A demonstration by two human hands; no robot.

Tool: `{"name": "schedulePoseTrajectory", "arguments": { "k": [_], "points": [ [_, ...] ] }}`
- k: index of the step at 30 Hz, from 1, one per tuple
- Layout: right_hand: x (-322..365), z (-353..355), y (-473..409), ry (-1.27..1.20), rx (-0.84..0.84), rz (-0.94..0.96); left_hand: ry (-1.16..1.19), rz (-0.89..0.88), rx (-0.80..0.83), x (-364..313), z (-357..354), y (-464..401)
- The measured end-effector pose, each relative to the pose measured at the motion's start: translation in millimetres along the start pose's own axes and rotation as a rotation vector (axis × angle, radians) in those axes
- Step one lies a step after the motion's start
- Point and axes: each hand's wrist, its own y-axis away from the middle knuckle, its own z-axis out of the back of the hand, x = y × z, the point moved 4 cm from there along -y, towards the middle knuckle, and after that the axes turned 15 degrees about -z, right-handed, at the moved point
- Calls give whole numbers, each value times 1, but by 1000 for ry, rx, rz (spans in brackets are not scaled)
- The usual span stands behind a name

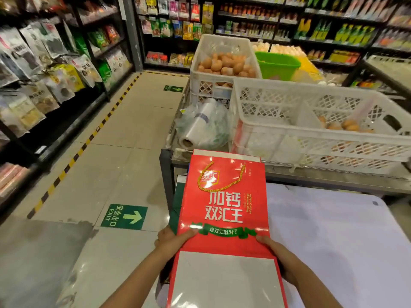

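Two hands hold a flat red paper gift bag (224, 207) by its lower edges: left hand (172, 238) and right hand (280, 254) grip opposite sides, above a white-covered counter (333, 241) near egg crates (311, 121).

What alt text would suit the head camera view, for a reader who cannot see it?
A left hand and a right hand hold a flat red paper bag with a gold cord handle by its side edges in a shop aisle. Beyond it stand white crates of brown eggs and a roll of plastic bags; stocked shelves line the left.
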Motion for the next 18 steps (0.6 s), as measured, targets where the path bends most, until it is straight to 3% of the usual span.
{"name": "schedulePoseTrajectory", "arguments": {
  "k": [3,8,18],
  "points": [
    [0,-3,3,-33,-19,-16,233,25,5,-4,5,4],
    [-4,-5,-4,-48,-7,-44,372,96,151,2,6,-1],
    [-7,4,-35,9,53,-138,285,122,285,0,22,-12]
  ]
}}
